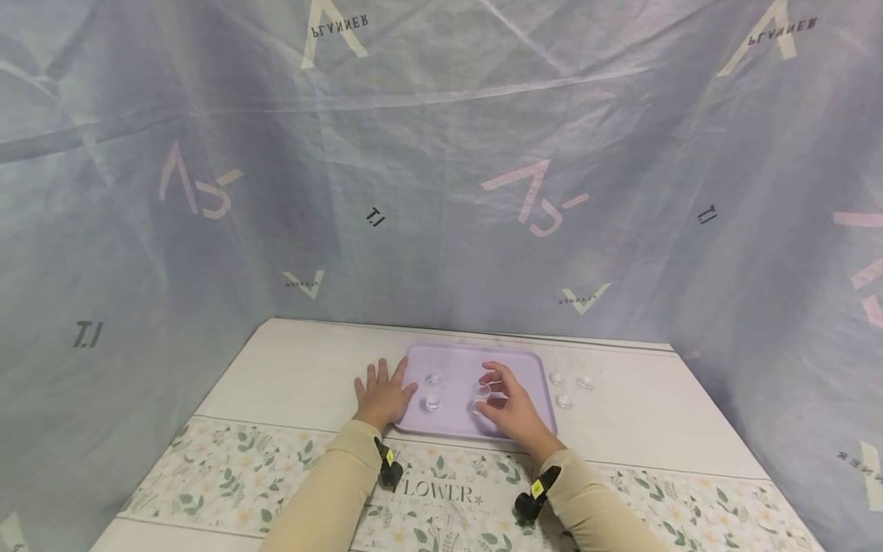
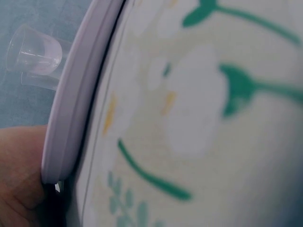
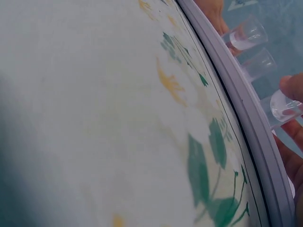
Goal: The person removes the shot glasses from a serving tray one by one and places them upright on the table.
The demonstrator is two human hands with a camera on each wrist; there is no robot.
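My right hand [image 1: 513, 410] is over the right half of a lilac tray [image 1: 455, 432], holding a small clear cup [image 1: 481, 392] between thumb and fingers. In the right wrist view, the thumb lies on one side of this cup [image 3: 282, 108] and the fingers on the other. My left hand [image 1: 383, 399] rests palm down at the tray's left edge, fingers spread, its thumb side against the rim. Two more clear cups stand on the tray near that hand, a front one [image 1: 432, 402] and one behind it [image 1: 434, 380].
Just right of the tray stand three clear cups on the white table: a left one [image 1: 556, 377], a right one [image 1: 585, 382] and a front one [image 1: 564, 400]. A floral printed band [image 1: 276, 445] crosses the table in front. A grey curtain [image 1: 441, 261] hangs behind.
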